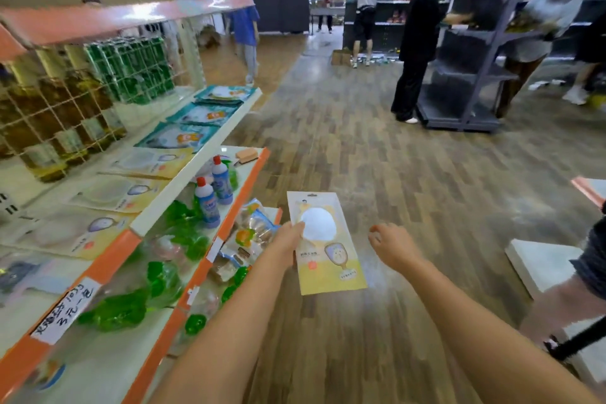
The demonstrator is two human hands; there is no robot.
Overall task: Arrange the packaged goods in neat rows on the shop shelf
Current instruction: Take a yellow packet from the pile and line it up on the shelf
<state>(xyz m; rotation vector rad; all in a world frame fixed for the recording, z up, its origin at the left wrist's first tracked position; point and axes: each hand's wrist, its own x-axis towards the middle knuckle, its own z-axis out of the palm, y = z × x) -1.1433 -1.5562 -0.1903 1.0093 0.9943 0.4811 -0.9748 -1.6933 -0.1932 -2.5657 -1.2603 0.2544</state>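
Observation:
My left hand [286, 241] grips the left edge of a flat yellow packet [328, 259] with a white round sponge pictured on it, held out over the floor beside the shelves. My right hand [392, 244] hovers to the packet's right with loosely curled fingers, holding nothing and not touching it. Similar yellow packets [124, 192] lie in a row on the white shelf [183, 179] at left, and teal packets [200, 115] continue that row farther back.
Lower orange-edged shelves [229, 216] carry two blue bottles [214, 190], green wrapped items [164, 275] and mixed packets. Wire baskets [65, 108] of bottles stand behind. Several people work at dark shelving [465, 75] across the wooden floor. Someone's arm [577, 289] is at right.

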